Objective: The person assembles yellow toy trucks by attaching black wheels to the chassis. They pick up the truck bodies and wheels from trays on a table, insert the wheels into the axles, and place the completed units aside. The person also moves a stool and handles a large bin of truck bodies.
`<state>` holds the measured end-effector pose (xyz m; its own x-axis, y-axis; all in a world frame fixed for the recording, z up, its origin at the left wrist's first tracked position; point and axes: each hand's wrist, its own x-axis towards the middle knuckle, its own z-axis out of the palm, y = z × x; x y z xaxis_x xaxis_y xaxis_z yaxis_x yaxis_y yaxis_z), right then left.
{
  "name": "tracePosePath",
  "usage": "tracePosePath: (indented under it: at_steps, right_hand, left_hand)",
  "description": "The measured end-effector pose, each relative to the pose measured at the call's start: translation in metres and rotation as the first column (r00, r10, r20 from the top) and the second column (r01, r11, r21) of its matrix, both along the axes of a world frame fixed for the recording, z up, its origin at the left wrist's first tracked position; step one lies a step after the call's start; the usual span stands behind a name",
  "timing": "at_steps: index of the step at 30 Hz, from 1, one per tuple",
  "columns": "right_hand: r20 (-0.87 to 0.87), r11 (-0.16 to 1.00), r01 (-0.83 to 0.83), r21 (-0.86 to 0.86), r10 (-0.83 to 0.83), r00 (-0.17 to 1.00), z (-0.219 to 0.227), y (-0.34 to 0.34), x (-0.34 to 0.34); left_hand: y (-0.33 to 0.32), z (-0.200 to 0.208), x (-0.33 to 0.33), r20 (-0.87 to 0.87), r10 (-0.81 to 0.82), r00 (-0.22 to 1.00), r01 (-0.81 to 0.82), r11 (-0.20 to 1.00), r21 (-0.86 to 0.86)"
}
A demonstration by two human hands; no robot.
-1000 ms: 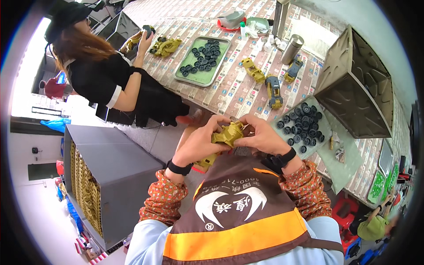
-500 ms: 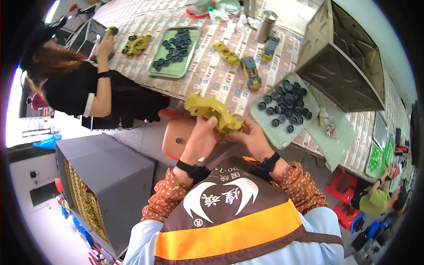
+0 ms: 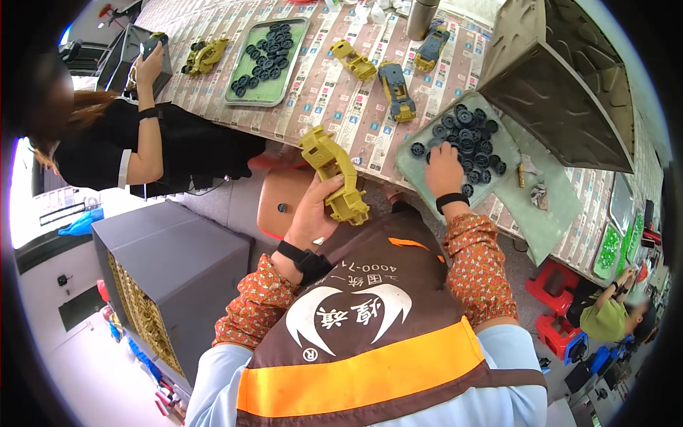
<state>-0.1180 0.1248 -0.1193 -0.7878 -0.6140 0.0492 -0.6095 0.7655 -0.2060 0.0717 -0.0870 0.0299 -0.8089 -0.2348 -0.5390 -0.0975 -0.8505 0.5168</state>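
My left hand grips an olive-yellow plastic toy car body, held tilted in front of my apron with its hollow underside partly showing. My right hand is over the left part of a pale green tray, its fingers bunched down among black toy wheels. Whether a wheel is between those fingertips is hidden. Beyond the tray lie a grey-and-yellow toy car, another grey-and-yellow one and a plain yellow body.
A brown plastic crate stands right of my tray. Farther left are a second wheel tray and a yellow car, near a co-worker in black. A metal flask stands at the back; a large grey box is at my left.
My right hand has let go of the car body and moved right to the wheel tray. My left hand keeps the body, now turned more upright.
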Motion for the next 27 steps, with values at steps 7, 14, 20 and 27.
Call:
tracePosePath:
  at_steps: [7,14,20,27]
  right_hand:
    - [0.161,0.975,0.054,-0.217,-0.019,0.987,0.005,0.010,-0.011]
    - [0.898,0.680,0.604,-0.415,0.412,0.154,0.141,-0.041,0.032]
    - [0.572,0.605,0.225,-0.764,0.473,0.670,0.174,-0.058,0.077]
    - [0.837,0.694,0.487,-0.531,0.520,0.171,0.179,-0.051,0.068]
  left_hand:
    - [0.003,0.014,0.000,0.043,0.015,0.999,-0.011,0.997,-0.083]
    - [0.008,0.023,-0.003,0.039,0.084,0.996,-0.083,0.996,-0.031]
    - [0.016,0.041,-0.021,-0.034,0.220,0.975,-0.223,0.968,-0.113]
    - [0.019,0.041,-0.024,-0.049,0.235,0.971,-0.240,0.947,-0.214]
